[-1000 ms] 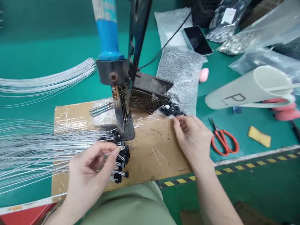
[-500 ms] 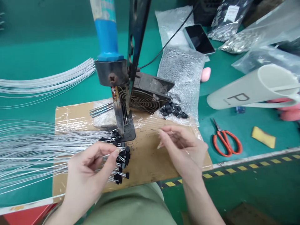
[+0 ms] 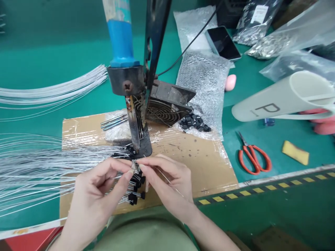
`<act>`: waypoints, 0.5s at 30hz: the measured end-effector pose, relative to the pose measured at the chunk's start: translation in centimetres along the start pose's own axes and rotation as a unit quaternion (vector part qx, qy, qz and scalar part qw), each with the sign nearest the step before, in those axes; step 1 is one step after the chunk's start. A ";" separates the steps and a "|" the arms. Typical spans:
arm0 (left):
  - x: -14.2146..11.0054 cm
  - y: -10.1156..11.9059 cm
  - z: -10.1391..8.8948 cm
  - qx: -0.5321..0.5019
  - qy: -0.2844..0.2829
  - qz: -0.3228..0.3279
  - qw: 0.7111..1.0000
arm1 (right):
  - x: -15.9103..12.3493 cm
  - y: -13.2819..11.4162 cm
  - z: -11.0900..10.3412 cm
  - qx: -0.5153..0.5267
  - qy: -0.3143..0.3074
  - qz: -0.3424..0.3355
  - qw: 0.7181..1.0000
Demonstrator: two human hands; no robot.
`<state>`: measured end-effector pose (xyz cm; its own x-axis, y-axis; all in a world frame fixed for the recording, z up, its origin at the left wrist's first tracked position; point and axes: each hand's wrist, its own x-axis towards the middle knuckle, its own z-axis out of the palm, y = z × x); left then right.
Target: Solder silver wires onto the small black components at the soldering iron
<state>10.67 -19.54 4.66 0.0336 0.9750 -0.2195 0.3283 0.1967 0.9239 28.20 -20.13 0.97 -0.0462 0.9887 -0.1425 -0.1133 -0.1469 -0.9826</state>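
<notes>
Head view: both hands [image 3: 101, 188] [image 3: 171, 184] pinch a silvery piece [image 3: 135, 167] beside blocky black caps [image 3: 132, 199] on slender wires [image 3: 86, 158].

1. Right hand [image 3: 172, 188]: a second ago at the heap of black pieces [image 3: 195, 122], far right corner of the cardboard sheet [image 3: 204, 164]; half a second ago mid-sheet; now toward the near edge, left of centre.
2. Right fingertips now meet those of the left hand [image 3: 101, 190] at a small pale piece [image 3: 135, 167]; gap between hands closed.
3. Thin wire [image 3: 163, 175] at right hand has travelled with it.
4. Heap, partly covered a second ago, now fully uncovered; sheet's near right corner likewise.
</notes>
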 end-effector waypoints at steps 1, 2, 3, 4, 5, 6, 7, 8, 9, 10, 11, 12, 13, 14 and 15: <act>0.0 0.0 0.0 0.000 -0.001 -0.003 1.000 | 0.0 0.0 0.0 -0.003 0.000 -0.006 1.000; 0.0 -0.1 -0.1 0.000 -0.002 -0.005 1.000 | 0.0 0.0 0.0 -0.005 0.001 -0.011 1.000; 0.0 -0.1 -0.1 0.000 -0.002 -0.007 1.000 | 0.0 0.0 0.1 -0.005 0.001 -0.014 1.000; 0.0 -0.1 -0.2 -0.001 -0.002 -0.007 1.000 | 0.0 0.0 0.1 -0.005 0.001 -0.018 1.000; 0.0 -0.1 -0.2 -0.004 -0.003 -0.009 1.000 | 0.0 0.1 0.1 -0.005 0.001 -0.021 1.000; -0.1 0.0 -0.1 -0.008 -0.004 -0.010 1.000 | 0.0 0.1 0.1 -0.004 0.000 -0.024 1.000; -0.1 0.1 -0.1 -0.012 -0.004 -0.015 1.000 | 0.0 0.2 0.1 -0.003 0.000 -0.028 1.000; -0.1 0.2 0.0 -0.015 -0.001 -0.023 1.000 | 0.0 0.2 0.1 -0.002 0.000 -0.034 0.999; -0.1 0.4 0.2 -0.019 0.005 -0.035 0.999 | -0.1 0.3 0.1 -0.002 0.000 -0.042 0.999; -0.2 0.6 0.3 -0.022 0.013 -0.048 0.999 | -0.1 0.4 0.1 -0.002 0.002 -0.051 0.999; -0.2 0.9 0.5 -0.025 0.021 -0.062 0.998 | -0.1 0.4 0.1 -0.003 0.003 -0.059 0.998; -0.3 1.1 0.7 -0.027 0.029 -0.073 0.996 | -0.1 0.5 0.1 -0.003 0.005 -0.066 0.998; -0.3 1.2 0.8 -0.031 0.034 -0.081 0.996 | -0.1 0.5 0.1 -0.004 0.007 -0.070 0.998; -0.4 1.3 0.9 -0.033 0.036 -0.085 0.995 | 0.0 0.5 0.1 -0.004 0.007 -0.071 0.997; -0.4 1.4 1.0 -0.035 0.037 -0.086 0.995 | 0.0 0.6 0.1 -0.003 0.007 -0.071 0.997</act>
<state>12.01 -19.74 5.70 -0.0876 0.9305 -0.3557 0.2570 0.3661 0.8944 28.01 -20.25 0.44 -0.0163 0.9999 -0.0034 -0.1109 -0.0052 -0.9938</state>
